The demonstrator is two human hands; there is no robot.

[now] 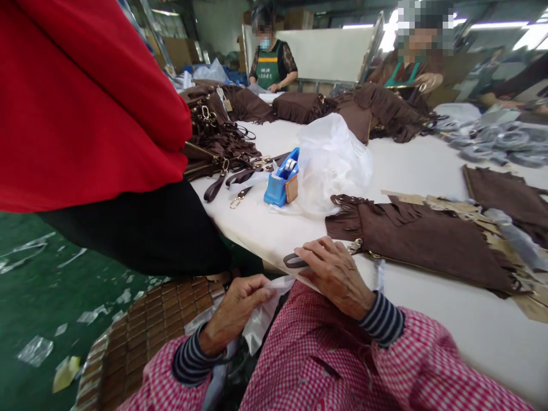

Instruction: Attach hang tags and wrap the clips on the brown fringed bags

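My left hand [237, 308] is closed, thumb against fingers, on a thin white translucent sheet [257, 328] that hangs down beside my lap. The sheet's far end reaches toward my right hand [336, 274]. That hand is curled at the table edge over a dark brown wrist strap [295, 261], whose loop sticks out left of the fingers. A gold clasp [355, 246] ties the strap to a brown fringed bag [428, 242] lying flat on the table. The undersides of the right fingers are hidden.
A blue tape dispenser [278, 185] stands beside a crumpled clear plastic bag [336, 162]. Brown fringed bags [231, 103] and loose straps [216, 185] lie beyond. A person in a red top [94, 103] stands close at left. A brown woven seat [149, 337] is below. Two people work across the table.
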